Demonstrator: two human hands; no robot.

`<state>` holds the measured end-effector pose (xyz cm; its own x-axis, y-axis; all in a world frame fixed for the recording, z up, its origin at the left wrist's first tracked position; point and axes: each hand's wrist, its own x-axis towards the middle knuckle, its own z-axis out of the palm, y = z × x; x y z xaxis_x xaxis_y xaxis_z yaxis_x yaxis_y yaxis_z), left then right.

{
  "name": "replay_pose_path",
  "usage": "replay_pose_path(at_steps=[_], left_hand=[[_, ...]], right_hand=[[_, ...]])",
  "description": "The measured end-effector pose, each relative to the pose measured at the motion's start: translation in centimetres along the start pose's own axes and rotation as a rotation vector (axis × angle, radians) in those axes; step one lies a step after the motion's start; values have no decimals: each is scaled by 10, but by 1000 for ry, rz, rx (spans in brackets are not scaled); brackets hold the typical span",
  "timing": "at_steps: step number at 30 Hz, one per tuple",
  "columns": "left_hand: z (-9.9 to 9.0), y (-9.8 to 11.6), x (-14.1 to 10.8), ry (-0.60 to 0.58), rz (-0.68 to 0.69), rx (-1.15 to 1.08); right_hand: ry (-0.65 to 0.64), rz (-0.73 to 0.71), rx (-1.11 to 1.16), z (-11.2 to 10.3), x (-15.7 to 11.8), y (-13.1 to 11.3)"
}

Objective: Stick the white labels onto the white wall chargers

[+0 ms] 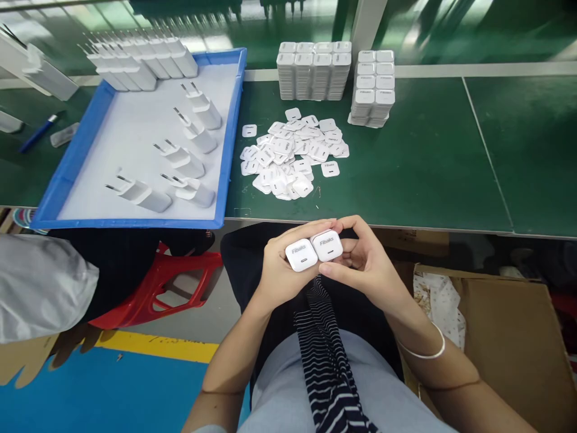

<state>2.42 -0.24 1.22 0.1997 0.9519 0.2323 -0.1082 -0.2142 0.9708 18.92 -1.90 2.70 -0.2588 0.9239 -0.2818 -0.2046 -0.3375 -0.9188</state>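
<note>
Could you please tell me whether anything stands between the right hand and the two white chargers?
Nothing visible does. The two white chargers sit side by side in the left hand, and the right hand is right beside them, its thumb and forefinger at the edges of the nearer charger.

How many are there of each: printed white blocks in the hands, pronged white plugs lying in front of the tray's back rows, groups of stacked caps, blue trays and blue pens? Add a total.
Held printed blocks: 2
Plugs in front of the back rows: 5
Groups of stacked caps: 2
Blue tray: 1
Blue pen: 1
Total: 11
</note>
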Motion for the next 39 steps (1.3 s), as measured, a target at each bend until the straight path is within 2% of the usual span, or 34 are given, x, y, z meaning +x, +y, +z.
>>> replay_pose_path(at_steps=[16, 20, 23, 26, 29, 33, 37, 39], left_hand=[[5, -2, -1, -45, 95, 91], [4, -6, -1, -20, 99, 148], [1, -13, -3, 9, 87, 180], [-3, -17, -5, 9, 99, 228], [-8, -17, -10, -33, 184, 276], [-11, -16, -19, -119, 323, 402], [-13, -17, -26, -126, 373, 499], [-19, -7, -24, -173, 367, 539]], right_hand=[[130, -45, 151, 8, -4, 14], [152, -78, 173, 11, 0, 19], [120, -58, 152, 11, 6, 21], [29, 27, 131, 8, 10, 21], [-36, 88, 156, 6, 10, 21], [-53, 112, 167, 11, 8, 27], [-35, 117, 168, 19, 8, 36], [-94, 117, 182, 19, 8, 38]])
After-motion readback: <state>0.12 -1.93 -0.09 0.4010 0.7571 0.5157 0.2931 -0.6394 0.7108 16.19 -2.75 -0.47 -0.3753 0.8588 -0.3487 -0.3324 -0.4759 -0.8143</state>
